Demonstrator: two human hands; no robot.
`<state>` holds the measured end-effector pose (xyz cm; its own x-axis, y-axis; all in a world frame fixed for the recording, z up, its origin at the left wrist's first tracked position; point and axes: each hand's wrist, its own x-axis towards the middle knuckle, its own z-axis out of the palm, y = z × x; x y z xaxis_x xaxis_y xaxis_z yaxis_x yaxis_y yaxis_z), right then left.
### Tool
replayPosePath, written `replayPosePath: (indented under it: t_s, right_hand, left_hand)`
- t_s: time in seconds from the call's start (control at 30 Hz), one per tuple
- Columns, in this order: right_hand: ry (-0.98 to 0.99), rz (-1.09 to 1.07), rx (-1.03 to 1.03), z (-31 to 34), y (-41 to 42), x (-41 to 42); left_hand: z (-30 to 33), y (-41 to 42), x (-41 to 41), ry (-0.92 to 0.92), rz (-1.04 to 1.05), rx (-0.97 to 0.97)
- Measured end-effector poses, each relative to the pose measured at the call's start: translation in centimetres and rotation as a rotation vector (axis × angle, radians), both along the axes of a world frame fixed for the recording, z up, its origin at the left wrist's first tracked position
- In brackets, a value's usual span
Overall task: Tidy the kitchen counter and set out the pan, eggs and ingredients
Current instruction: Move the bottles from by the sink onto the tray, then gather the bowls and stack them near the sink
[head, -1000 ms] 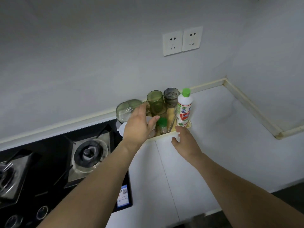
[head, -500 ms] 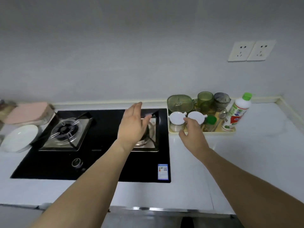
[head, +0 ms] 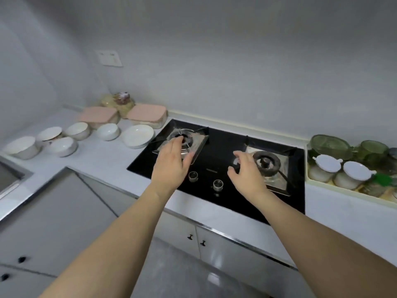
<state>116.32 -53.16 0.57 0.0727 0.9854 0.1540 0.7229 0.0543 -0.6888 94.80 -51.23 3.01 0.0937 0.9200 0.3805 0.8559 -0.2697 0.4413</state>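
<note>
Plain grey-white walls are meeting in a corner at the left, with a pale switch plate sitting on the back wall. A white counter is running along them in an L shape, its metal-edged front catching soft, even light. Below, white cabinet doors with small dark knobs are standing over a glossy grey floor.

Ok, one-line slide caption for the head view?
Both empty hands, left and right, hover over the black gas hob; white bowls wait left.

Both bare forearms are extended forward. The left hand is held flat, fingers straight; the right hand is loosely curled, nothing gripped.
</note>
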Motion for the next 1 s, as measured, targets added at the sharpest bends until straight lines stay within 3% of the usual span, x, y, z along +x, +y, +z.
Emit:
replayPosePath:
  t_s: [0.27,0.53,1.0]
  right_hand:
    - [0.03,0.311,-0.002,1.1,-0.3,-15.3]
    - [0.01,0.478,-0.058,0.7,1.8,-25.7]
    - [0.061,0.479,-0.07,0.8,18.9,-41.0]
  left_hand:
    - [0.4,-5.9,-15.0,-0.059,0.3,-0.043]
    - [-1.1,-7.5,-24.7,-0.133,0.474,-0.091]
    - [-0.4,9.0,-38.3,-0.136,0.493,-0.083]
